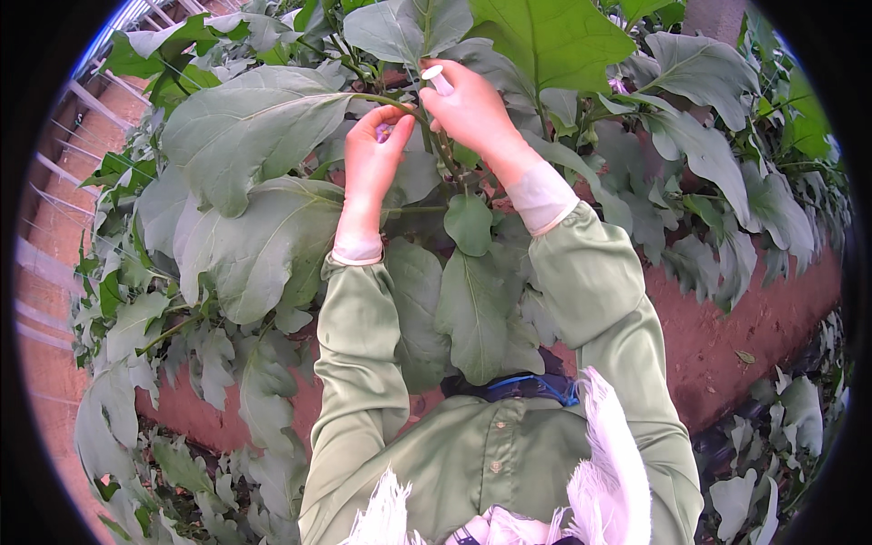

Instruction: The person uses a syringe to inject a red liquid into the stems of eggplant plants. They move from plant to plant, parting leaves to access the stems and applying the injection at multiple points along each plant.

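Observation:
My left hand [371,160] is curled around a small purple eggplant flower [383,132], its fingertips against a pale green leaf stalk [379,100]. That stalk carries a broad eggplant leaf [262,119] to the left. My right hand [473,112] grips a white plunger-like tool [439,82] with a flat round end; its other end is hidden in the fist. The right fingertips are close to the plant's upper stem and a thin string [417,82]. Below both hands, the branching main stem [444,160] runs down among leaves.
Large eggplant leaves [477,313] hang in front of my body. Further plants [708,136] crowd the right, beside a post [713,19]. A reddish-brown soil strip [736,340] lies at lower right. Pale bars [65,180] cross bare ground at left. A white fringed scarf [616,470] hangs over my shirt.

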Tool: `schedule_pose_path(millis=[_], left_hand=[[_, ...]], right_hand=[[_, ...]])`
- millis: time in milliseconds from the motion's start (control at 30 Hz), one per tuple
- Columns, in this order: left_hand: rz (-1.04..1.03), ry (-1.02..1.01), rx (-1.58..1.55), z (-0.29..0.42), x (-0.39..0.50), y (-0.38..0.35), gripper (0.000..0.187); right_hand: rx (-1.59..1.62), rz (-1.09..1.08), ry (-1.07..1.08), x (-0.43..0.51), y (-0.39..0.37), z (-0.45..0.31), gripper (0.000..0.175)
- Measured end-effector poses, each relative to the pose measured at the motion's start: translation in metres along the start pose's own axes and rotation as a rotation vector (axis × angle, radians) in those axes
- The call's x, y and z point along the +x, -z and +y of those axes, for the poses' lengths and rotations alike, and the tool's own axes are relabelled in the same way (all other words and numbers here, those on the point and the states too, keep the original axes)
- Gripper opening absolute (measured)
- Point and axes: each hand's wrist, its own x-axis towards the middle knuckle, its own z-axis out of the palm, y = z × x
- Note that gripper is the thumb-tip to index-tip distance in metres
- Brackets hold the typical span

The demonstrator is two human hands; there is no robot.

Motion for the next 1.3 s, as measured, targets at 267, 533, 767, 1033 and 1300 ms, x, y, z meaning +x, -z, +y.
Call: schedule_pose_path(millis=[267,533,767,1033,1300], left_hand=[[0.057,0.033,0.059,0.005,-0.002,0.011,0.025],[0.15,-0.059,-0.031,0.0,0.019,0.012,0.021],[0.072,-0.231,0.16,0.02,0.035,-0.017,0.011],[-0.396,0.128,-0.202,0.039,0.025,-0.017,0.035],[-0.18,0.069,-0.145,0.019,0.014,-0.022,0.025]], right_hand=[[0.261,-0.194,-0.14,0.021,0.008,-0.014,0.029],[0.212,-0.278,-0.101,0.011,0.01,-0.022,0.029],[-0.071,-0.071,0.155,0.007,0.006,-0.023,0.024],[0.429,-0.097,-0.139,-0.003,0.044,-0.037,0.028],[0.621,-0.175,0.125,-0.048,0.049,-0.056,0.022]])
